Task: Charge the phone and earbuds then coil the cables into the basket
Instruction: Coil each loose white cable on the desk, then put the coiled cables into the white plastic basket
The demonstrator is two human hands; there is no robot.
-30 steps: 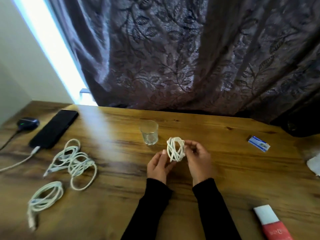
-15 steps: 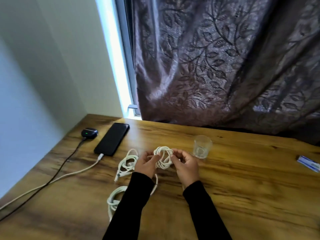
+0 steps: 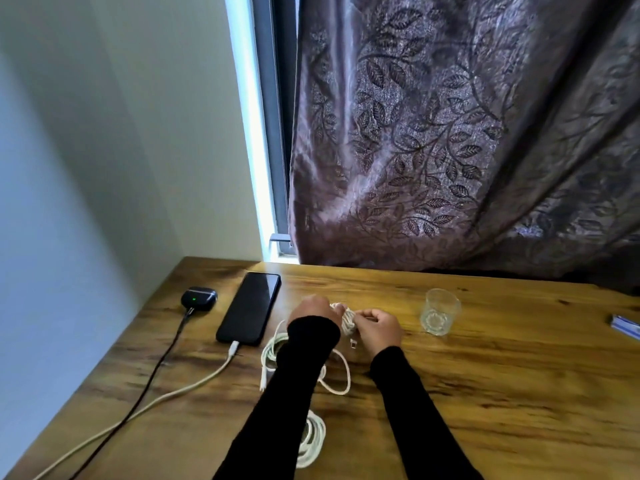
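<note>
— Head view, nearest first?
— A coiled white cable point(image 3: 311, 441), then loose white cable loops point(image 3: 337, 379) under the left sleeve.
— The hands?
— Left hand point(image 3: 313, 311) and right hand point(image 3: 379, 329) curl their fingers round a small wound cable bundle point(image 3: 349, 322) above the table point(image 3: 502, 393).
— Farther?
— The phone point(image 3: 251, 308) and earbuds case point(image 3: 198, 298), both plugged in.
</note>
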